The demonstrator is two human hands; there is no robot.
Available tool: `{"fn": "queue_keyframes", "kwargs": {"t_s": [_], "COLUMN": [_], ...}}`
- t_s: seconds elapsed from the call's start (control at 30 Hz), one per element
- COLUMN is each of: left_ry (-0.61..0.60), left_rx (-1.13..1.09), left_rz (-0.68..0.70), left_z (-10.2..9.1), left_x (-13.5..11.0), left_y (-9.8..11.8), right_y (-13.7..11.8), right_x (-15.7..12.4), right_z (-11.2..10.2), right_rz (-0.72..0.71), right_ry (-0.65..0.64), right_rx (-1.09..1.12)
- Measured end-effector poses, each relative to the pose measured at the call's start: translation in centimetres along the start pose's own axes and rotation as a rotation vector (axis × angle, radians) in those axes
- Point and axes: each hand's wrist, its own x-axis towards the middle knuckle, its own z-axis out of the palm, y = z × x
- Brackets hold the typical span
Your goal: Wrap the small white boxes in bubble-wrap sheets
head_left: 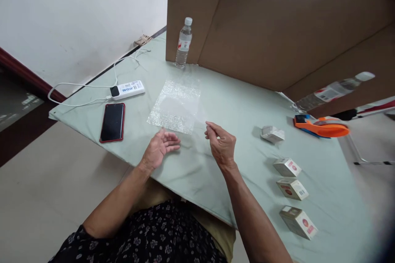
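Note:
A piece of bubble wrap [173, 121] lies flat on the pale green tabletop in front of me. Over it is a thin, pale translucent sheet [177, 108], whose right end reaches toward my right fingertips; its outline is faint. My right hand [221, 141] is closed in a pinch, thumb against forefinger, at that end. Near the wrap's front edge, my left hand [160, 148] is open, palm turned up with fingers loosely curved and nothing in it. To the right, a small wrapped box [273, 134] sits behind several small printed boxes [287, 167] in a row.
A phone [112, 122] and a white power bank [128, 90] with a cable lie left. One water bottle [184, 43] stands by the cardboard panel [247, 28]; another bottle [335, 90] is at right, near an orange tape dispenser [324, 126].

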Motion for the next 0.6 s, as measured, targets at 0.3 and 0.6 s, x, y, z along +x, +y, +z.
{"fn": "queue_keyframes", "kwargs": {"t_s": [0.3, 0.6], "left_ry": [-0.058, -0.136], "left_rx": [0.106, 0.883], "left_rz": [-0.254, 0.053], "left_z": [4.1, 6.3], "left_x": [0.7, -0.5], "left_y": [0.1, -4.8], "right_y": [3.9, 3.9], "right_x": [-9.4, -17.2], "right_z": [-8.3, -11.6], "right_rz": [-0.317, -0.185], "right_ry": [-0.015, -0.051], "right_rx": [-0.421, -0.526]}}
